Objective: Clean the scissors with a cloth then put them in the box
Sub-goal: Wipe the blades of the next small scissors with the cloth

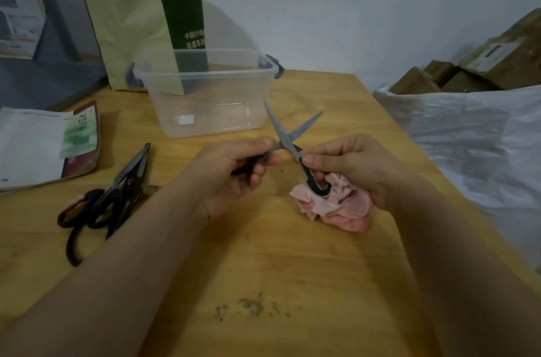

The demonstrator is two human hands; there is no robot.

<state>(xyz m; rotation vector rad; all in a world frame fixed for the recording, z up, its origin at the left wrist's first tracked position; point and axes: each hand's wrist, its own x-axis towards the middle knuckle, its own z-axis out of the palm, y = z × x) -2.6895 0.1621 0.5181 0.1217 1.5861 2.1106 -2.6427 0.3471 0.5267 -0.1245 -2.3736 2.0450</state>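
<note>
left grip (234, 169): clenched on one black handle of the small scissors (288, 138)
right grip (351, 163): pinching the other handle, pink cloth (336, 204) bunched under the palm
small scissors: blades spread in a V, tips up, held above the tabletop (263, 263), just in front of the box
cloth: crumpled, touching the handle loop
box (164, 105): clear plastic, open top, upright behind the blades
spare scissors (117, 192): dark-handled heap, flat on tabletop, left of left grip
green bag (126, 29): standing behind box
</note>
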